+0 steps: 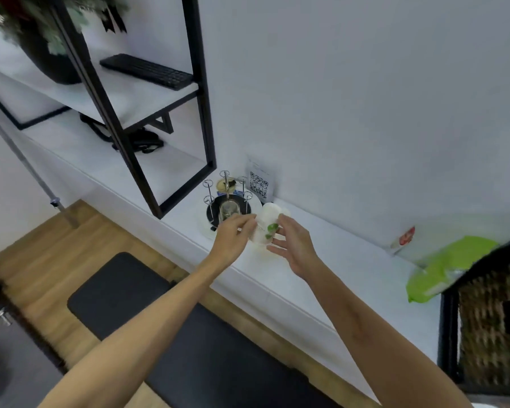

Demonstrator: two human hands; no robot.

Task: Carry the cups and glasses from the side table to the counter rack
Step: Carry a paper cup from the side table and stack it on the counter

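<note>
A white cup with a green leaf print (265, 223) is held between both hands above the white counter (321, 266), just right of the rack. My left hand (231, 235) pinches its left side. My right hand (292, 244) holds its right side, with the lower fingers spread out loosely. The rack (227, 198) is a round black base on a white plate with several upright wire pegs. A clear glass (228, 210) stands upside down on one near peg, close behind my left fingers.
A QR-code card (259, 184) leans on the wall behind the rack. A black metal shelf frame (186, 178) stands left of it, bearing a keyboard (146, 70) and a plant pot. A green packet (448, 266) lies on the counter at right. A dark bench (189, 334) is below.
</note>
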